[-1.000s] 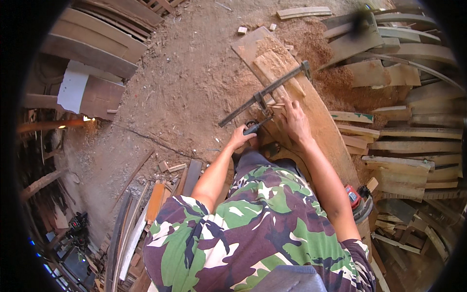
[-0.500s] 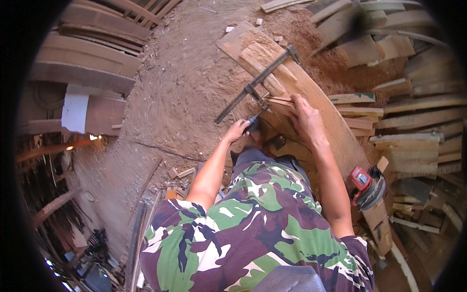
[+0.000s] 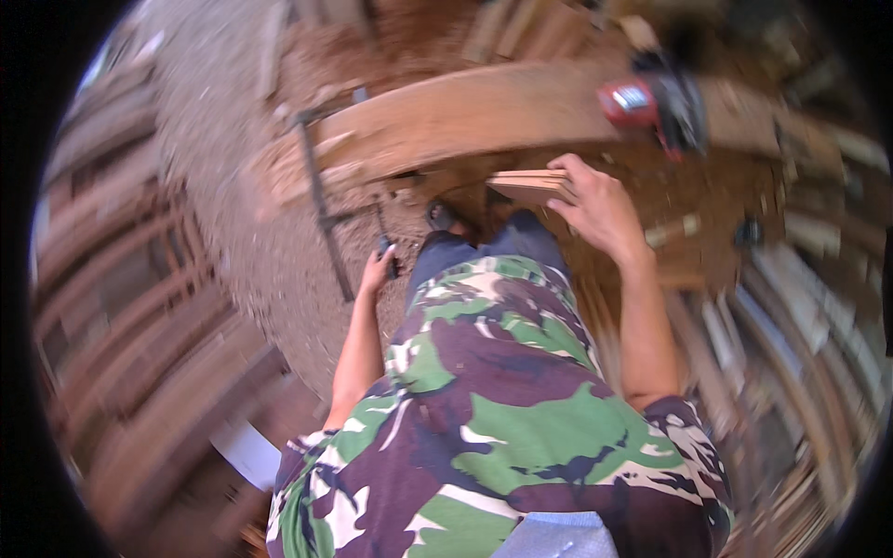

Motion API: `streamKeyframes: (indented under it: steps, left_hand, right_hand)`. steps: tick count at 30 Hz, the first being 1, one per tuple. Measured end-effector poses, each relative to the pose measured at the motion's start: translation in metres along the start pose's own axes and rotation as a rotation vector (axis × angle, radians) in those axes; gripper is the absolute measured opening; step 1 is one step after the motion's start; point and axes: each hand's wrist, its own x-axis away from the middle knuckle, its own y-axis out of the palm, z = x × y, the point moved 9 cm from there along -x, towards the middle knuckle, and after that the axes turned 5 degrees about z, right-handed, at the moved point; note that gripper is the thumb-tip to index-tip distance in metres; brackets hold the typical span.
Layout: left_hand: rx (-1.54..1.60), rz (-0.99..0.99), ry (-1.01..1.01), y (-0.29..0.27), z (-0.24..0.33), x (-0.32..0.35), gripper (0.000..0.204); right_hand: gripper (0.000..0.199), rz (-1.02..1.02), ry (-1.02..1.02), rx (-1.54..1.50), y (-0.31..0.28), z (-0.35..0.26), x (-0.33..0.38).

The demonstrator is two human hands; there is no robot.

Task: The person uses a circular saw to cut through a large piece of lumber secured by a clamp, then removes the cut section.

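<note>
1. Camouflage shirt (image 3: 521, 400) fills 6 o'clock.
2. Left hand (image 3: 376, 270), 9 o'clock: fingers wrapped round a dark-handled tool (image 3: 384, 245), thin shaft pointing roughly to 12.
3. Right hand (image 3: 598, 209), 2 o'clock: fingers pinch thin wooden pieces (image 3: 528, 185), lying at 1 o'clock; exact count unclear.
4. Bar clamp (image 3: 321, 201), 10 o'clock, at the end of the plank (image 3: 465, 112).
5. Plank, 12 o'clock, blurred; carries a red-and-black power tool (image 3: 660, 108) between 1 and 2.

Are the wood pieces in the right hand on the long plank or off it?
Off: the right hand holds the wood pieces, with a gap showing between them and the plank.
</note>
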Motion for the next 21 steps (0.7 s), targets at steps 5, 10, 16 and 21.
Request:
streamKeyframes:
  steps: [5,10,16,21]
  left_hand:
    - [-0.322,-0.117,-0.169,-0.008,0.01,-0.016,0.044]
    - [-0.451,-0.165,-0.3,-0.004,0.026,-0.016,0.043]
    - [-0.59,-0.179,-0.269,-0.017,0.02,-0.052,0.037]
    - [-0.824,-0.177,-0.174,-0.063,-0.018,-0.097,0.042]
  right_hand:
    - [0.047,0.231,0.634,-0.108,0.082,0.159,0.121]
    - [0.047,0.52,1.0,-0.152,0.183,0.245,0.256]
    - [0.043,0.852,1.416,-0.142,0.171,0.299,0.367]
    - [0.043,1.284,1.184,-0.064,0.068,0.372,0.389]
